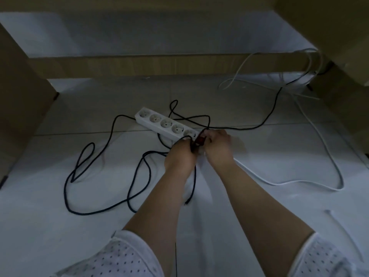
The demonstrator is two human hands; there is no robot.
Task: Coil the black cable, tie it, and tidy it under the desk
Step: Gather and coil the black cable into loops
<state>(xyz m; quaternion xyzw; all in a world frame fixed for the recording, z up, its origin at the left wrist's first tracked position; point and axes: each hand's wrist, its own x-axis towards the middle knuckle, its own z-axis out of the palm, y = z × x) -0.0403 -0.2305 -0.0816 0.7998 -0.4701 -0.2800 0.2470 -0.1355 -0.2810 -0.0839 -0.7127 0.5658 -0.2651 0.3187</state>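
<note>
The pale tiled floor (259,108) fills most of the view, dim and bluish, with grout lines running across it. A light wooden table (24,108) encloses it: a side panel on the left, a low crossbar (169,65) along the back and a second panel on the right. Open floor lies between the panels, widest at the left front.

The long black cable (68,188) sprawls uncoiled over the left and middle floor in several loose loops, crosses the strip and runs right toward the back corner, where it meets the right panel. One loose end lies on the floor between the forearms.

A white cord (337,174) curves along the right side of the floor and back toward the hands. Thin white wires (239,74) hang tangled at the right end of the crossbar.

A white plastic power strip with a row of round sockets (165,123) lies diagonally on the floor at centre; its sockets hold no plugs. No writing is legible on it.

Both hands meet over the strip's near end. The left hand (180,154) has its fingers curled round gathered strands of the cable. The right hand (217,144) pinches the same bunch, beside a small reddish patch (199,139) whose nature cannot be told.

White dotted sleeves (119,256) show at the bottom edge.
</note>
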